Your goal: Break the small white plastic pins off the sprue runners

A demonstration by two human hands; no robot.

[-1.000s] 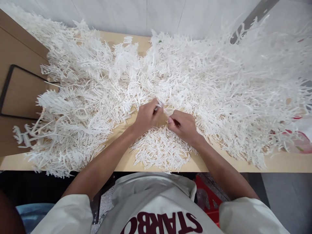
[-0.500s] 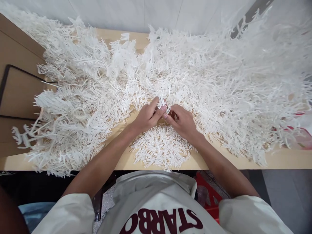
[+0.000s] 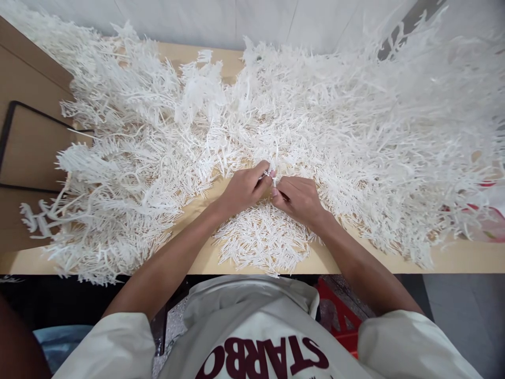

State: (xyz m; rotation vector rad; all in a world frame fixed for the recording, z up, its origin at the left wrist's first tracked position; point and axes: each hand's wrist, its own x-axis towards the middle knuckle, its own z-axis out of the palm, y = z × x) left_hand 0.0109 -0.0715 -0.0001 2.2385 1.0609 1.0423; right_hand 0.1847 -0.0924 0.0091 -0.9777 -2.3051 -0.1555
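While both hands (image 3: 245, 190) (image 3: 302, 197) pinch white strands (image 3: 275, 181), more litter the table (image 3: 469, 258) by a wall (image 3: 268, 21).

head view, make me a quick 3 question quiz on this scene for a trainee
1. Multiple choice: what lies on the table right in front of the pale shirt?
a) a metal spoon
b) a small pile of short white pieces
c) a folded towel

2. True or false: the brown cardboard stands at the right end of the table.

3. Short answer: which is nearer the brown cardboard, the left hand or the right hand?

Key:
1. b
2. False; it stands at the left end.
3. The left hand, with white strands at its fingertips.
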